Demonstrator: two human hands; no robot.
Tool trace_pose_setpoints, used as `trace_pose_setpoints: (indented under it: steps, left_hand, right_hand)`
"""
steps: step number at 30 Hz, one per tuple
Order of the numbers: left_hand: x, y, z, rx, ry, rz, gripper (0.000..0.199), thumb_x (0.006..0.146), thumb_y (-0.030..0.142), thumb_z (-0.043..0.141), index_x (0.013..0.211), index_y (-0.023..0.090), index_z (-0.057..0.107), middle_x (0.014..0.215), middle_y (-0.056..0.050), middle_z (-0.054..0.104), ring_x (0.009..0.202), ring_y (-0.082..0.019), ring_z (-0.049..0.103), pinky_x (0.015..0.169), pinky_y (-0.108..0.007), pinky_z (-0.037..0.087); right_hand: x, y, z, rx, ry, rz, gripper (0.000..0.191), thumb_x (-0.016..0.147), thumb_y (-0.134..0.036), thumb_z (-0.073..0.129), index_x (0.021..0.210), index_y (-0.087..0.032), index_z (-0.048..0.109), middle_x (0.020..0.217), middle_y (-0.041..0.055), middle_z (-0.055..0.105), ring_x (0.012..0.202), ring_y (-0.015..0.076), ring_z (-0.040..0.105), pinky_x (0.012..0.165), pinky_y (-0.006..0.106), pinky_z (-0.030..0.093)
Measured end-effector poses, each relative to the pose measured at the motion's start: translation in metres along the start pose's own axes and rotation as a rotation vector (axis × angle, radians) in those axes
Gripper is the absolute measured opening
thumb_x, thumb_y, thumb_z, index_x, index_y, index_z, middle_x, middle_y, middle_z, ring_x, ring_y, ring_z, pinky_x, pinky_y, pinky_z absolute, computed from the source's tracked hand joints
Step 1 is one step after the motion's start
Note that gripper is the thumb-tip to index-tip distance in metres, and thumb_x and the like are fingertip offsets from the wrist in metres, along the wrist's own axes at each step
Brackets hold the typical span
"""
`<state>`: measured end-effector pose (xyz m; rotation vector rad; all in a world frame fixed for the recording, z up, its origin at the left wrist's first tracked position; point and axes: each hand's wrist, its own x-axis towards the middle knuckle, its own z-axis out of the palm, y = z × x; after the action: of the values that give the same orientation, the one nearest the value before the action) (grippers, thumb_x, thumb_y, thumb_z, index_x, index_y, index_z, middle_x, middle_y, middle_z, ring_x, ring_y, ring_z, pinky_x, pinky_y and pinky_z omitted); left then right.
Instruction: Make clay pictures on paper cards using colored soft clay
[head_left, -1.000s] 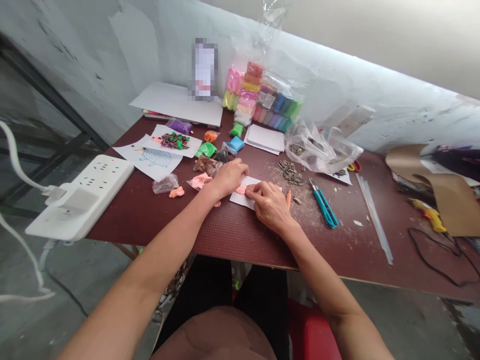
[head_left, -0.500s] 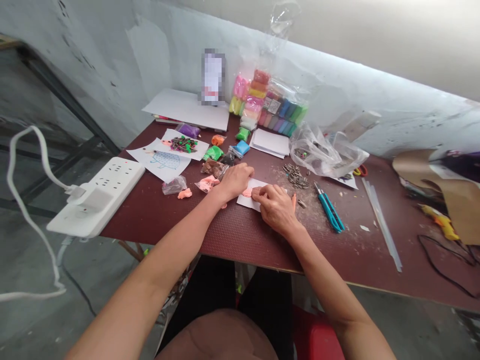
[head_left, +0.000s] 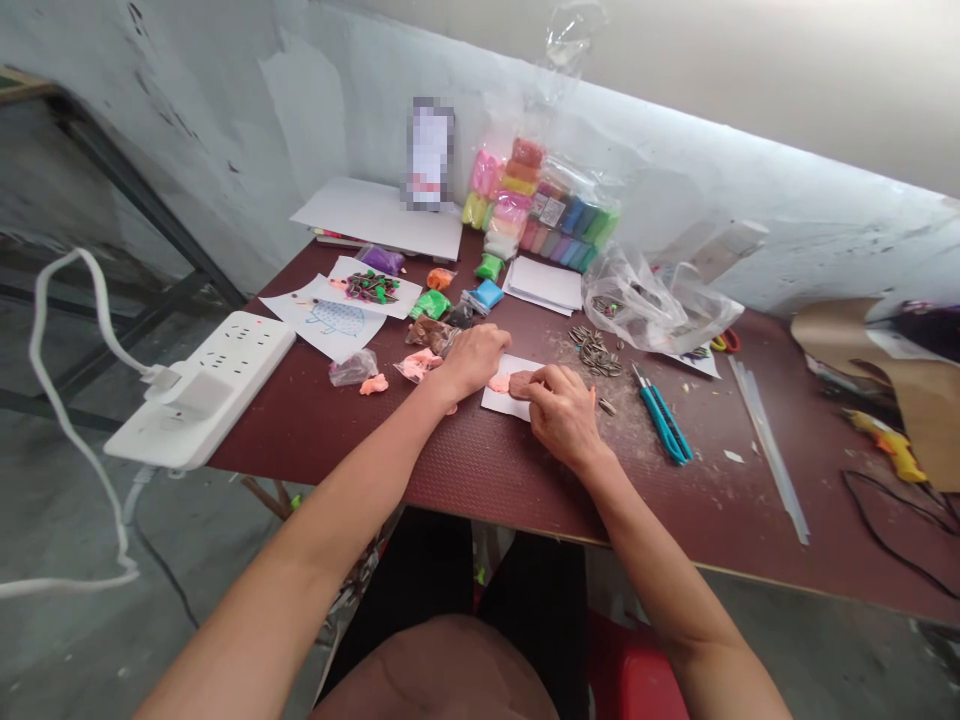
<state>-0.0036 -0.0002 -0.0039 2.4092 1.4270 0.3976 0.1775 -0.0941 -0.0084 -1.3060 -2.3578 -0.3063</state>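
Note:
A small white card (head_left: pixel 507 404) lies on the table between my hands. On it are a flat patch of peach modelling clay (head_left: pixel 499 383) and, touching its right side, a flattened piece of brown modelling clay (head_left: pixel 520 384). My left hand (head_left: pixel 478 361) is closed at the card's upper left edge, fingers bent and held together; its thumb is hidden. My right hand (head_left: pixel 564 408) has its fingers curled over the right side of the brown clay, thumb and fingertips at its edge. An orange stick-like piece (head_left: pixel 592 398) shows partly beside the right hand.
Sunflower seeds (head_left: pixel 594 352) and a teal cutter (head_left: pixel 664 424) lie to the right. Clay packets, including a green one (head_left: pixel 430 304), stand left and behind. A drawing of a hedgehog (head_left: pixel 336 318) lies near the power strip (head_left: pixel 210 385). Farther right is a yellow glue gun (head_left: pixel 889 447).
My right hand has shifted slightly right and drawn back, so the brown clay on the card now shows. My left hand stays at the card's edge. The whole view has moved a little.

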Motion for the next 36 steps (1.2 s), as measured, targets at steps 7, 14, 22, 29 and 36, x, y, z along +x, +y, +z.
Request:
trace_pose_setpoints:
  steps: [7, 14, 22, 29, 36]
  left_hand:
    - [-0.004, -0.012, -0.005, -0.095, 0.146, -0.014, 0.036, 0.096, 0.009, 0.053, 0.117, 0.021, 0.08, 0.121, -0.01, 0.078, 0.111, -0.025, 0.073, 0.097, -0.035, 0.056]
    - [-0.009, -0.025, -0.021, -0.243, 0.312, -0.043, 0.026, 0.094, 0.008, 0.06, 0.105, 0.017, 0.082, 0.111, -0.011, 0.082, 0.106, -0.026, 0.075, 0.097, -0.037, 0.056]
    - [-0.015, -0.036, -0.035, -0.434, 0.449, -0.12, 0.021, 0.093, 0.013, 0.065, 0.102, 0.019, 0.083, 0.097, -0.006, 0.083, 0.088, -0.021, 0.074, 0.088, -0.033, 0.059]
    - [-0.018, -0.033, -0.036, -0.323, 0.329, -0.149, 0.022, 0.089, 0.011, 0.066, 0.097, 0.02, 0.084, 0.096, -0.007, 0.084, 0.091, -0.024, 0.076, 0.093, -0.036, 0.058]
    - [-0.019, -0.038, -0.043, -0.54, 0.53, -0.143, 0.023, 0.097, 0.014, 0.058, 0.104, 0.017, 0.08, 0.103, -0.008, 0.083, 0.095, -0.019, 0.076, 0.091, -0.03, 0.058]
  right_hand:
    - [0.0, 0.001, 0.001, 0.021, 0.004, -0.022, 0.035, 0.094, -0.001, 0.05, 0.091, -0.022, 0.078, 0.091, 0.0073, 0.065, 0.086, 0.0214, 0.051, 0.078, 0.034, 0.039]
    - [0.0, -0.002, 0.002, 0.044, 0.019, -0.075, 0.035, 0.094, -0.001, 0.051, 0.093, -0.02, 0.079, 0.095, 0.0088, 0.068, 0.086, 0.0216, 0.053, 0.079, 0.035, 0.042]
    - [0.018, -0.02, -0.001, 0.217, -0.077, 0.043, 0.025, 0.105, -0.018, 0.052, 0.105, -0.02, 0.077, 0.096, 0.0098, 0.071, 0.089, 0.0229, 0.059, 0.082, 0.036, 0.045]
    - [0.056, -0.025, 0.007, 0.153, -0.253, 0.148, 0.027, 0.106, -0.025, 0.057, 0.086, -0.021, 0.075, 0.086, 0.0084, 0.069, 0.082, 0.0227, 0.056, 0.077, 0.034, 0.039]
    - [0.065, -0.034, 0.01, 0.162, -0.249, 0.167, 0.033, 0.108, -0.032, 0.056, 0.086, -0.019, 0.076, 0.082, 0.0072, 0.067, 0.079, 0.0218, 0.055, 0.075, 0.034, 0.036]
